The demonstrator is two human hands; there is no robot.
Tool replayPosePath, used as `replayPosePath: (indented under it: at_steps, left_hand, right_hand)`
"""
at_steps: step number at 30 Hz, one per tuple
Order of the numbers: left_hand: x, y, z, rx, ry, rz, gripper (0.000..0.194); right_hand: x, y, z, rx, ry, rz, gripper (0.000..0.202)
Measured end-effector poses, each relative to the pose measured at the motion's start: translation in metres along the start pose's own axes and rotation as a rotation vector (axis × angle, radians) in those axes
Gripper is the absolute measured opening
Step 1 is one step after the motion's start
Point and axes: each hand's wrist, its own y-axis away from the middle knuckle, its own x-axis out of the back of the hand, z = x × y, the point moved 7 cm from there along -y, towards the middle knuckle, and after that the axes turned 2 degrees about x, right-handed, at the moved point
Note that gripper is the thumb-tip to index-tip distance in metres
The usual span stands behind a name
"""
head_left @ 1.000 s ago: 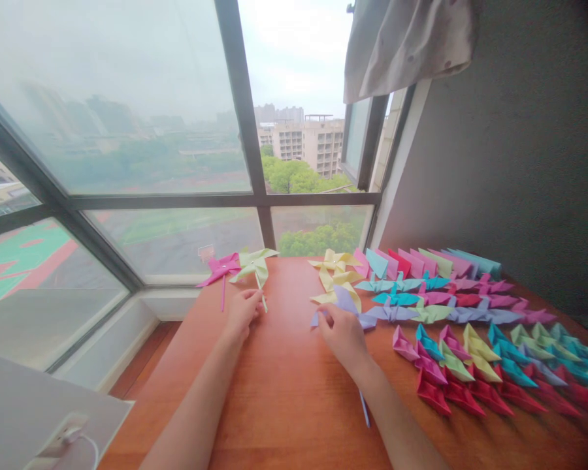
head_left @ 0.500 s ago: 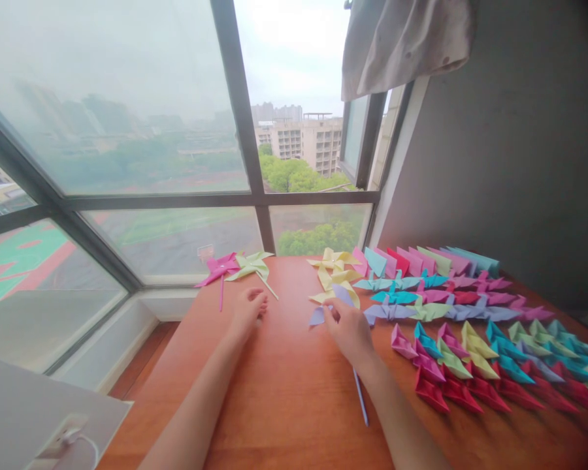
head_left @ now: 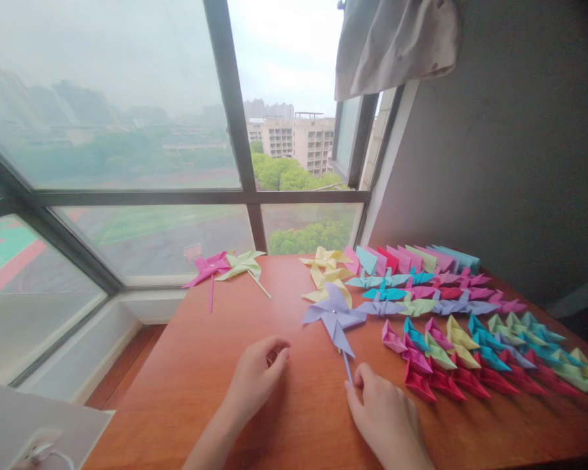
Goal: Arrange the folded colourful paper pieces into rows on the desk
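Note:
A light purple paper pinwheel (head_left: 334, 318) lies on the table with its stick pointing toward me. My right hand (head_left: 383, 408) is closed on the lower part of that stick, between thumb and forefinger, and hides its end. To the left, my left hand (head_left: 257, 373) hovers low over or rests on the wood, fingers loosely curled, a gap showing inside the curl and nothing visible in it. Just behind the purple pinwheel lie two yellow pinwheels (head_left: 326, 260), partly overlapped. A pink pinwheel (head_left: 210, 266) and a pale green pinwheel (head_left: 245, 264) are at the table's far left.
Rows of folded paper cranes (head_left: 418, 305), small paper boats (head_left: 434, 352) and upright folded papers (head_left: 411, 259) fill the right side of the brown table (head_left: 176, 398). Windows border the far edge. A plugged-in socket (head_left: 38, 450) is at lower left.
My right hand has moved from the purple pinwheel's head down to its stick, uncovering the blades. My left hand has come nearer to me and slightly right. The view has shifted a little.

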Motion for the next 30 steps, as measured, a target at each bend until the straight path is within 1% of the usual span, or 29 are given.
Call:
replayPosePath:
  at_steps: [3, 6, 8, 11, 13, 15, 18, 21, 24, 26, 28, 30]
  left_hand:
    - [-0.024, 0.02, 0.006, -0.061, -0.029, -0.038, 0.021]
    - [-0.036, 0.034, 0.009, -0.144, -0.111, -0.003, 0.018]
    - [-0.039, 0.038, 0.009, -0.176, -0.137, 0.011, 0.018]
    - [-0.04, 0.039, 0.01, -0.181, -0.137, 0.007, 0.018]
    - [-0.04, 0.038, 0.012, -0.164, -0.118, -0.001, 0.02]
    - [-0.04, 0.036, 0.017, -0.138, -0.076, -0.008, 0.024]
    - [-0.04, 0.032, 0.023, -0.116, -0.026, -0.018, 0.03]
    - [-0.029, 0.031, 0.021, -0.11, -0.055, 0.012, 0.031]
    - [-0.005, 0.036, 0.003, -0.075, -0.178, 0.11, 0.031]
    - [0.013, 0.044, -0.013, -0.05, -0.27, 0.174, 0.03]
    - [0.027, 0.053, -0.026, -0.052, -0.291, 0.204, 0.025]
    - [0.034, 0.061, -0.033, -0.096, -0.247, 0.193, 0.02]
  right_hand:
    - [-0.003, -0.003, -0.001, -0.006, 0.031, -0.028, 0.012]
    - [-0.005, -0.005, 0.002, -0.011, 0.02, -0.003, 0.015]
    - [-0.007, -0.003, 0.004, -0.004, -0.025, 0.044, 0.018]
    - [-0.011, 0.004, 0.004, 0.021, -0.121, 0.153, 0.02]
    - [-0.013, 0.01, -0.001, 0.057, -0.179, 0.22, 0.02]
    - [-0.012, 0.014, -0.013, 0.114, -0.215, 0.271, 0.021]
    - [-0.004, 0.015, -0.038, 0.19, -0.226, 0.321, 0.021]
    - [0.01, 0.006, -0.07, 0.265, -0.222, 0.315, 0.017]
    - [0.023, -0.012, -0.112, 0.355, -0.213, 0.248, 0.011]
    - [0.026, -0.026, -0.147, 0.444, -0.191, 0.187, 0.008]
    - [0.025, -0.039, -0.184, 0.541, -0.148, 0.135, 0.008]
    - [0.017, -0.049, -0.219, 0.631, -0.112, 0.07, 0.01]
